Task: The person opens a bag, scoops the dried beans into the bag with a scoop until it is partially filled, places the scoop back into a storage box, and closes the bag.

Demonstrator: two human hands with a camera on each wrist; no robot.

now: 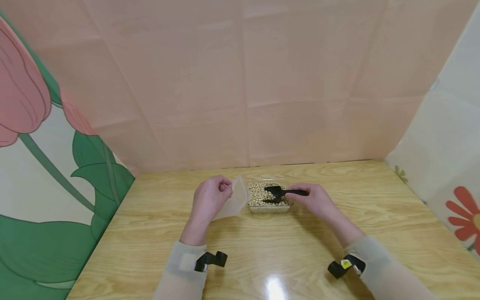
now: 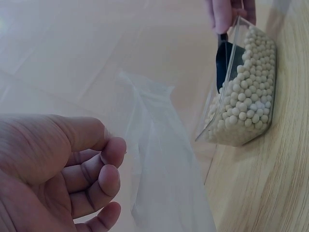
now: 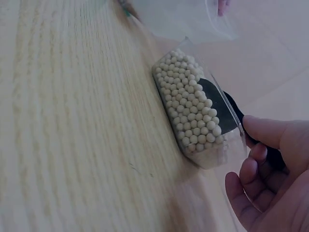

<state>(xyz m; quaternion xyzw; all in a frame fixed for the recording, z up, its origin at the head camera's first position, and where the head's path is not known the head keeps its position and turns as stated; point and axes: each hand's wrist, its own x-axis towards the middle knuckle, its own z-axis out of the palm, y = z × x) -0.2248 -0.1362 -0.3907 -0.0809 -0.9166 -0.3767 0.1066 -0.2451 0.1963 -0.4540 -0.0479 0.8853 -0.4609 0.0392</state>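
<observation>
A clear plastic box (image 1: 271,209) full of round beige beads (image 3: 186,104) stands on the table. My right hand (image 1: 309,198) grips the handle of a small black scoop (image 1: 275,192), whose blade is in the box, partly sunk among the beads. To the left of the box, my left hand (image 1: 213,193) pinches the edge of a translucent plastic bag (image 2: 164,159) between thumb and forefinger. The bag hangs upright with its mouth spread toward the box. In the left wrist view the other left fingers are loosely curled.
The wood-grain table (image 1: 240,254) runs back to a pink cloth backdrop (image 1: 240,91). Flower-printed cloths stand at the left (image 1: 45,175) and right. Each wrist carries a small black camera on a strap over its sleeve.
</observation>
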